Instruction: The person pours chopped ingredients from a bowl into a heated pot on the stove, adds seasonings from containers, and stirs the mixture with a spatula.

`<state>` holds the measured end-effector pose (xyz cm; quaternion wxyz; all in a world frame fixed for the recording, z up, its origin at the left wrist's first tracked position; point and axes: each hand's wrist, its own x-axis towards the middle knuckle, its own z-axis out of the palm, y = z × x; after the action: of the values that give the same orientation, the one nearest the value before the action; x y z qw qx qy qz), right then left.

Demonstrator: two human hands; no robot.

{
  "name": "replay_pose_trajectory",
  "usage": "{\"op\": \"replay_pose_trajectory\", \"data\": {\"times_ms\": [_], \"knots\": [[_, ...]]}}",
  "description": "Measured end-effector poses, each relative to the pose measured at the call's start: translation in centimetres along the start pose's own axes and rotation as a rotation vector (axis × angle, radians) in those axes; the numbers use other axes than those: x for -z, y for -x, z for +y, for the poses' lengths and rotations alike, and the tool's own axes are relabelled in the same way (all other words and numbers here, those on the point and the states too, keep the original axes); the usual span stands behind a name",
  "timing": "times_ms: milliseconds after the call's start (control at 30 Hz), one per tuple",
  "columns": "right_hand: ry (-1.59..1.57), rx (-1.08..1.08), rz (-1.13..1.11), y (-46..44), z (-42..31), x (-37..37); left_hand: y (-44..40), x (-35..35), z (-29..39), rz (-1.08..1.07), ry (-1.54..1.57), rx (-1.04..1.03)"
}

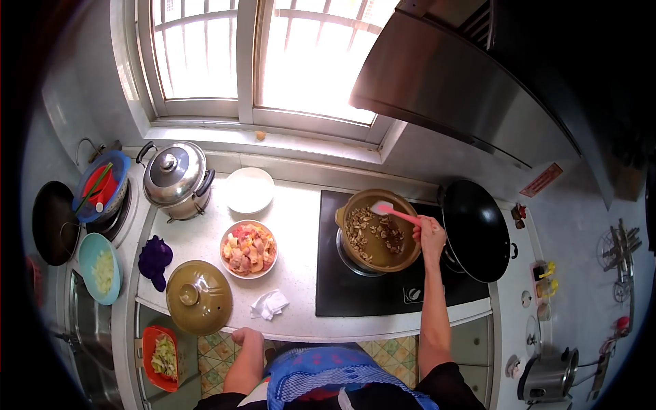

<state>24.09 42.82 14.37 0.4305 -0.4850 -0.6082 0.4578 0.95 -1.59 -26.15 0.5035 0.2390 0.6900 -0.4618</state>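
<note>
A pale bench (298,232) is taken up toward its right by a black hob (335,301), at whose right end a dark wok (478,232) is seen. On the hob's left side a brown pot (406,253) is set, uncovered; its likely lid (208,304) is laid well apart, by the bench's front edge. Between lid and hob, a white bowl (249,277) is well filled with raw-looking meat (247,251), which is apparently not yet called upon. By the right hand (430,234) a narrow grip is kept around the pink handle of a spatula (400,214), whose pale blade is held over the pot's far half. The left hand (247,335) is held low near the lid; whether anything is in its grip cannot be told. Inside the pot, small brown pieces (359,232) (their kind cannot be made out) are gathered in two loose patches. The loading of these pieces is judged done, their stirring only partly so; the covering is left undone.
</note>
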Motion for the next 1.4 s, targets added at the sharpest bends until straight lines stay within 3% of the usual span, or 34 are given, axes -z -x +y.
{"op": "replay_pose_trajectory", "data": {"times_ms": [100, 167, 400, 467, 500, 567, 633, 733, 900, 1033, 1167, 1233, 1300, 1367, 1400], "knots": [[-0.15, -0.147, -0.026, 0.0, 1.0, -1.0, -0.2, 0.0, -0.2, -0.003, 0.007, 0.005], [-0.01, -0.175, -0.13, 0.9, 1.8, 0.0, -0.5, -0.2, -0.1, -0.01, 0.007, 0.003], [0.356, 0.042, -0.058, 7.2, -5.3, 5.1, -2.7, -0.7, 0.2, -0.05, -0.011, 0.02], [0.492, 0.234, -0.23, 8.7, -7.5, 6.1, -4.0, -0.9, 0.3, -0.078, -0.037, 0.03], [0.494, 0.23, -0.23, 9.0, -8.1, 6.4, -4.1, -1.0, 0.3, -0.094, -0.047, 0.027], [0.581, 0.28, -0.512, 9.0, -9.0, 6.9, -4.2, -1.0, 0.4, -0.093, -0.056, 0.034], [0.545, 0.32, -0.645, 8.7, -8.5, 6.2, -4.4, -1.0, 0.4, -0.097, -0.083, 0.111], [0.549, 0.374, -0.643, 7.7, -6.9, 3.5, -2.6, -0.9, 0.2, 0.03, 0.053, 0.069], [0.544, 0.578, -0.455, 4.7, -3.0, -0.3, -1.2, -0.8, -0.1, 0.037, 0.036, 0.061], [0.839, 0.61, -0.286, 3.8, -2.5, 1.3, 3.9, 0.6, -0.9, 0.001, 0.021, -0.006], [0.832, 0.585, -0.2, 6.2, -5.1, 3.8, 9.8, 2.1, -1.8, -0.013, -0.011, -0.048], [0.654, 0.329, -0.23, 7.1, -6.0, 4.3, 12.4, 2.8, -2.5, -0.009, -0.042, -0.073], [0.555, 0.235, -0.235, 6.6, -4.8, 3.9, 8.0, 1.8, -2.1, 0.011, -0.039, -0.047], [0.217, 0.002, -0.17, 6.1, -3.4, 3.0, 3.3, 0.4, -2.1, 0.026, -0.086, -0.041], [0.237, 0.076, -0.146, 5.7, -2.4, 3.2, 3.2, 0.6, -2.2, 0.034, -0.111, -0.065]]}}
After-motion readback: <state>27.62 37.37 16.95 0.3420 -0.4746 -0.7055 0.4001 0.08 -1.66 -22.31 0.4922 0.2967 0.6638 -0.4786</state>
